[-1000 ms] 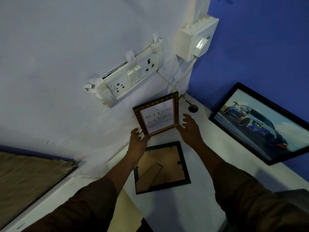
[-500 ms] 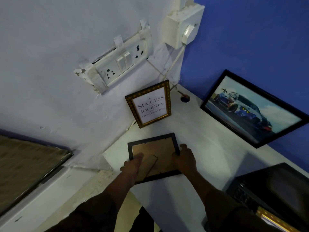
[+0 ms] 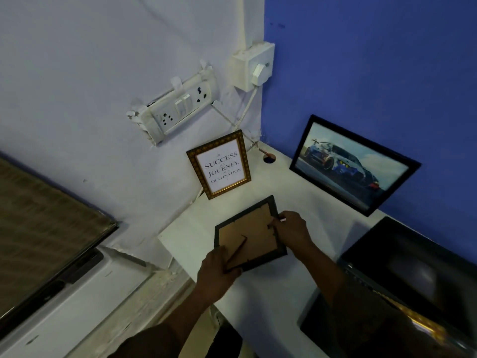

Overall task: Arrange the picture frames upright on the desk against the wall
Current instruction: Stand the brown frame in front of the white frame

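- My left hand [image 3: 215,273] grips the lower left corner of the black frame [image 3: 249,235], fingers closed on it; my right hand [image 3: 290,229] pinches its right edge.
- That frame sits back-up at centre of the picture, brown backing and stand showing, near the bench [image 3: 268,293] left edge.
- Bare bench lies between it and the gold frame [image 3: 219,165], which stands against the pale wall [image 3: 90,73].
- The gold frame reads "SUCCESS is a JOURNEY, not a DESTINATION".
- The car picture [image 3: 348,164] leans on the blue wall [image 3: 374,60], right of centre.
- A taped switchboard [image 3: 178,107] hangs above.
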Tool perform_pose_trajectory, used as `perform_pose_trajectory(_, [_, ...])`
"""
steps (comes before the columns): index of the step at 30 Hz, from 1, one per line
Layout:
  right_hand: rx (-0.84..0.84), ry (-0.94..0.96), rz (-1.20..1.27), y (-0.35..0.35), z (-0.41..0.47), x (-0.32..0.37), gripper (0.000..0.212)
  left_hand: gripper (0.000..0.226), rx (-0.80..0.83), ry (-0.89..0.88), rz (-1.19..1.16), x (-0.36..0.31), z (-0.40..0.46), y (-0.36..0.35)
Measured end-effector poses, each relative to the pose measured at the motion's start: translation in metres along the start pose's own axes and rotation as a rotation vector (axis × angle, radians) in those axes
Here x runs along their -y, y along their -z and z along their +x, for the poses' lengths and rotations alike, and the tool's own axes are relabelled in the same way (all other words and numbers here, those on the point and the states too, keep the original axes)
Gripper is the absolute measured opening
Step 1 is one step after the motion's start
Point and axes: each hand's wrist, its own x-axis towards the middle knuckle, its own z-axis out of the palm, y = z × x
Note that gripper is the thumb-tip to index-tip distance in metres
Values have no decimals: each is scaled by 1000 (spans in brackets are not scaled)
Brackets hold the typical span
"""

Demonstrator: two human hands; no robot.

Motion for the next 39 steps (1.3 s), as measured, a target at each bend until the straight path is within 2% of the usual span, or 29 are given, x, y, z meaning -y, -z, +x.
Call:
perform_pose_trajectory(2, [-20, 26, 2, 9, -14, 10, 25, 97, -73, -260, 243, -9, -15, -4])
perform_pose_trajectory(4, [-52, 46, 25, 19, -33, 16, 24, 103, -112, -391, 326, -18, -30, -7])
perform_pose_trajectory(6, [-67, 41, 69, 29, -46, 21, 23, 96, -181, -432, 343, -25, -36, -9])
perform_pose_trajectory(11, [-55, -55, 307, 56, -85, 21, 15, 57, -370, -585, 289, -40, -55, -5])
perform_pose_trajectory(14, [-87, -76, 537, 71, -114, 12, 27, 38, -404, -673, 131, -49, -72, 1])
perform_pose_trajectory(16, [-126, -55, 614, 78, -129, 2, 37, 25, -355, -666, -19, -58, -83, 4])
perform_pose_trajectory(18, [-198, -31, 645, 82, -149, -13, 38, 17, -274, -667, -156, -63, -99, 7])
perform_pose_trajectory(22, [-426, -20, 426, 79, -192, -52, 34, 21, 17, -554, -481, -63, -130, 7])
perform_pose_trajectory(24, [-462, -40, 410, 72, -223, -69, 36, 23, 159, -507, -626, -63, -153, 6])
perform_pose_trajectory(27, [-415, -8, 554, 61, -261, -88, 44, 24, 316, -460, -772, -66, -183, -1])
perform_pose_trajectory(31, [-417, -31, 702, 51, -300, -119, 47, 25, 460, -449, -738, -73, -215, -23])
perform_pose_trajectory(35, [-558, -60, 793, 69, -330, -149, 48, 22, 480, -499, -592, -94, -239, -46])
perform_pose_trajectory(39, [-695, -89, 774, 98, -351, -177, 49, 16, 484, -517, -444, -118, -256, -77])
